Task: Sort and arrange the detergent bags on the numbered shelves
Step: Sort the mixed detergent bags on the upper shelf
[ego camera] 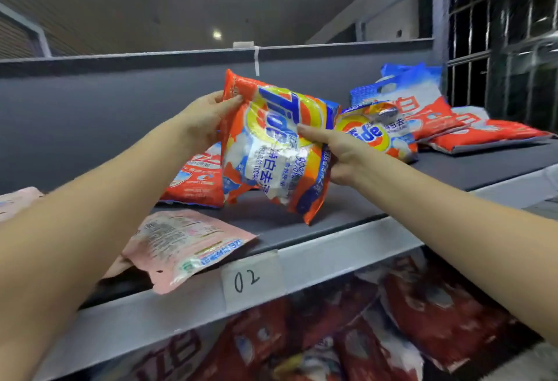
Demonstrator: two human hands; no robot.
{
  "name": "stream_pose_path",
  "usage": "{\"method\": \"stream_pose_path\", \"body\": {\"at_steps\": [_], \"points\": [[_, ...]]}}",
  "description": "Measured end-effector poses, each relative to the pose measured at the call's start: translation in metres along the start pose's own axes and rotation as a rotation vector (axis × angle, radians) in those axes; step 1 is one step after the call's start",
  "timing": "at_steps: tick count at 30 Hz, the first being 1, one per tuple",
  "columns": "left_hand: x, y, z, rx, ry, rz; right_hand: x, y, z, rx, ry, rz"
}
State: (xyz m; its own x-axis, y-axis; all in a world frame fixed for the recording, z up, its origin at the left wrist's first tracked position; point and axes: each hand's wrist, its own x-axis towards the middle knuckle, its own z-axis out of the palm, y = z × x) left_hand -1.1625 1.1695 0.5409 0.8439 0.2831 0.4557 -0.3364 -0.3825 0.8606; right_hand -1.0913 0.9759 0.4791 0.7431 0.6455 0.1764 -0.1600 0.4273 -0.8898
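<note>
Hands, left hand [203, 117] and right hand [333, 151], gripped an orange Tide bag [271, 145] by its sides above the shelf [347, 247] front edge labelled 02.

Blurred red bags [437, 314] under the shelf edge [332, 253], pink bag [15, 201] cut off at left.

Single head-worn wide-angle view, close to the shelf [347, 247] tagged 02, facing forward and slightly upward along both forearms, ceiling across the top, lower shelf at the bottom edge, window bars at far right
</note>
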Motion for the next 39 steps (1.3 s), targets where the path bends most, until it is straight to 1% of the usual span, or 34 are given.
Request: {"method": "stream_pose_path", "body": {"at_steps": [4,7,11,14,17,19,20,22,24,25,26,29,31,32,33,34,35,36,37,39], "points": [[0.010,0.006,0.032,0.094,-0.018,-0.051,-0.013,-0.015,-0.022,-0.083,0.149,-0.198],[0.026,0.003,0.054,0.113,0.047,-0.118,-0.011,-0.028,-0.036,-0.188,0.217,-0.245],[0.056,-0.008,0.077,0.115,0.138,-0.194,0.012,-0.044,-0.056,-0.277,0.222,-0.203],[0.085,-0.016,0.090,0.138,0.219,-0.205,0.036,-0.054,-0.073,-0.352,0.230,-0.170],[0.118,-0.026,0.105,0.163,0.291,-0.184,0.061,-0.065,-0.090,-0.434,0.169,-0.174],[0.140,-0.038,0.111,0.197,0.323,-0.206,0.075,-0.069,-0.100,-0.509,0.125,-0.176],[0.150,-0.047,0.113,0.243,0.339,-0.217,0.080,-0.070,-0.104,-0.546,0.118,-0.173],[0.161,-0.061,0.120,0.420,0.343,-0.241,0.088,-0.072,-0.110,-0.620,0.110,-0.141],[0.161,-0.069,0.125,0.614,0.304,-0.274,0.090,-0.076,-0.114,-0.677,0.076,-0.080],[0.159,-0.068,0.126,0.665,0.279,-0.287,0.091,-0.079,-0.116,-0.703,0.074,-0.065],[0.157,-0.065,0.125,0.659,0.255,-0.302,0.091,-0.084,-0.119,-0.737,0.107,-0.076],[0.149,-0.049,0.110,0.489,0.231,-0.318,0.086,-0.104,-0.121,-0.933,0.314,-0.224],[0.140,-0.036,0.089,0.451,0.259,-0.301,0.084,-0.114,-0.113,-1.198,0.464,-0.333],[0.133,-0.030,0.076,0.463,0.272,-0.301,0.083,-0.116,-0.104,-1.318,0.508,-0.392],[0.125,-0.026,0.061,0.490,0.281,-0.314,0.082,-0.115,-0.092,-1.371,0.502,-0.451],[0.118,-0.024,0.043,0.521,0.283,-0.331,0.079,-0.110,-0.075,-1.391,0.451,-0.496],[0.109,-0.023,0.026,0.556,0.279,-0.351,0.077,-0.102,-0.057,-1.407,0.362,-0.519],[0.101,-0.024,0.007,0.593,0.275,-0.367,0.075,-0.090,-0.039,-1.427,0.258,-0.495],[0.090,-0.026,-0.010,0.636,0.273,-0.385,0.075,-0.074,-0.021,-1.440,0.151,-0.433],[0.071,-0.038,-0.045,0.755,0.262,-0.434,0.078,-0.037,0.013,-1.435,-0.063,-0.205]]}}
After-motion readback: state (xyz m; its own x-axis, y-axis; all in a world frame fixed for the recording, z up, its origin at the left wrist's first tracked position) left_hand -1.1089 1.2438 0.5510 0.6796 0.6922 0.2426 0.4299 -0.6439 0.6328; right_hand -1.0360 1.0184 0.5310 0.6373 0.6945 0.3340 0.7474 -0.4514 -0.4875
